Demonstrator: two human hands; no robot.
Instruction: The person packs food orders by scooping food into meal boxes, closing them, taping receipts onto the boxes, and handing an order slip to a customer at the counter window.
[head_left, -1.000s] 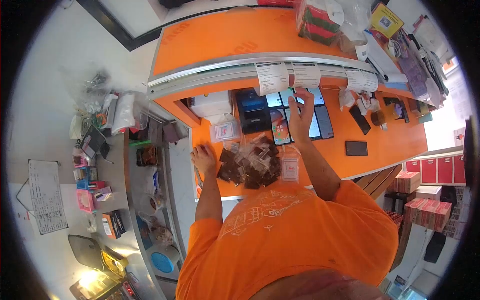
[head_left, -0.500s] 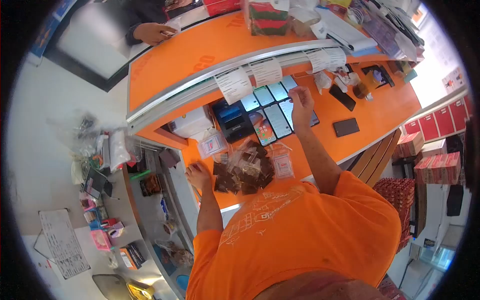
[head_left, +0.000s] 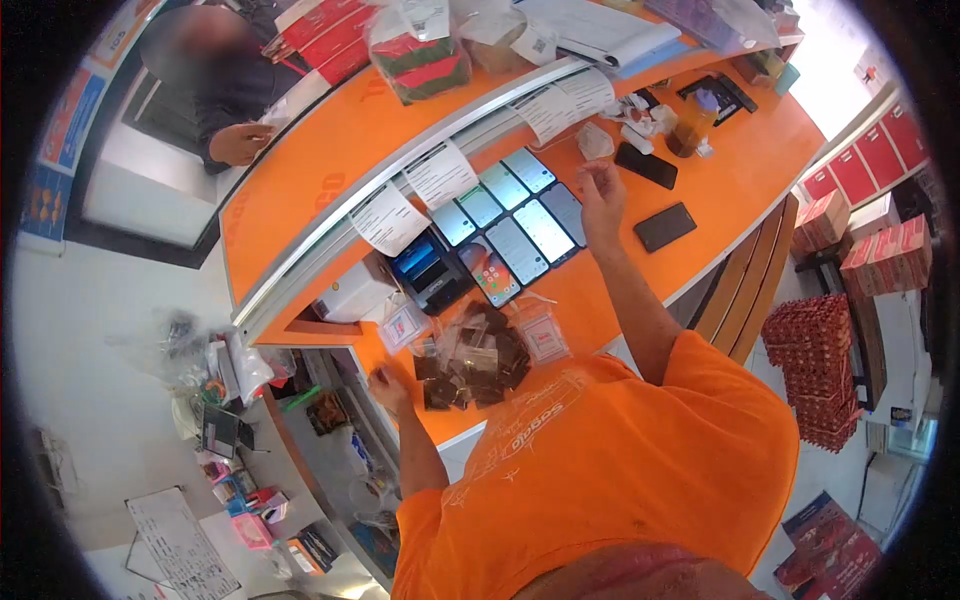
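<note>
My right hand (head_left: 603, 200) is over the right end of several lit phones laid in two rows, beside a phone with a dim screen (head_left: 559, 213). Its fingers are bent together, and what they hold, if anything, is hidden. Down at the counter's left edge rests my left hand (head_left: 390, 388), fingers loosely out and nothing visible in it. Close to that hand lies a pile of small dark brown packets in clear plastic (head_left: 478, 362). Two clear bags with printed labels flank the pile, a left one (head_left: 403, 325) and a right one (head_left: 543, 338). A black card terminal-like device (head_left: 432, 275) stands left of the phones.
Paper receipts (head_left: 440, 175) hang from the raised ledge. Two dark phones, one nearer (head_left: 664, 227) and one farther (head_left: 646, 165), lie to the right. An orange-brown cup (head_left: 690, 132) stands behind them. Across the counter, a person's hand (head_left: 240, 144) rests at the ledge.
The camera view has turned, so the counter appears more tilted. My right hand stays near the phones' right end, its fingers now nearer the far dark phone. My left hand remains at the counter edge.
</note>
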